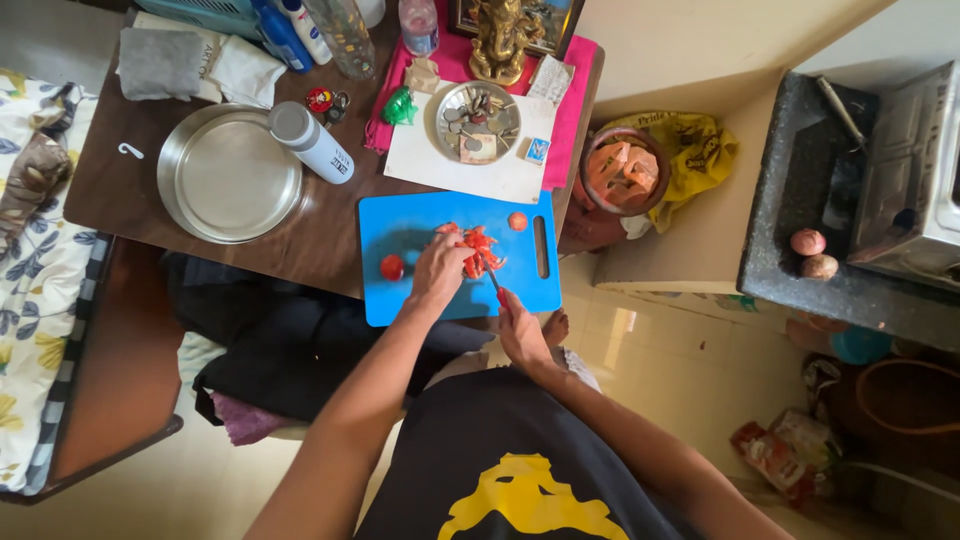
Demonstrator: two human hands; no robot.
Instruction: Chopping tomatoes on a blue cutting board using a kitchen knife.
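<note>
Low in the frame, your right hand is closed around a red-handled knife, its blade angled up into the chopped tomato pieces. Just above it, your left hand has its fingers curled down, pressing on those red pieces at the middle of the blue cutting board. The board lies at the table's near edge, centre of the frame. A whole small tomato sits on the board left of your left hand, and a cut half lies near the board's upper right, beside its handle slot.

Further up, a white sheet carries a round steel dish of coins and small bits, with a small blue-and-white box at its right. To the left, a large empty steel plate touches a white bottle with a grey cap and a dark label, lying tilted. At the top edge stand blue and white bottles and a clear one. Right of the table, a yellow printed bag sits behind a brown bowl.
</note>
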